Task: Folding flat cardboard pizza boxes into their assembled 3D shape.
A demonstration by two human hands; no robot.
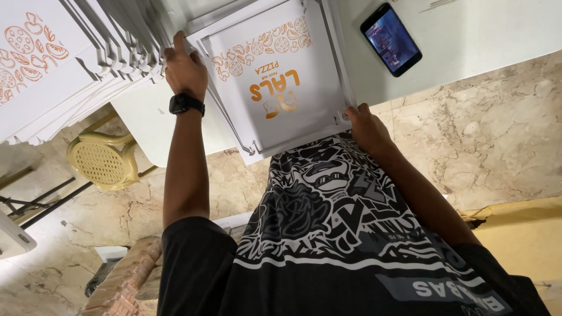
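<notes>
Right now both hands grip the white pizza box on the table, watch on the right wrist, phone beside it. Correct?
Not quite: the black watch sits on the left wrist. The head view shows the left hand and right hand gripping the white pizza box, phone beside it on the table.

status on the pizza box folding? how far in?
Done: no finished box is in view. In hand: one white pizza box with orange print lies on the table; its side flaps look raised, left hand at the far corner, right hand at the near corner. Left: a thick stack of flat blanks waits beside the left hand. A phone lies to the right, untouched.
</notes>
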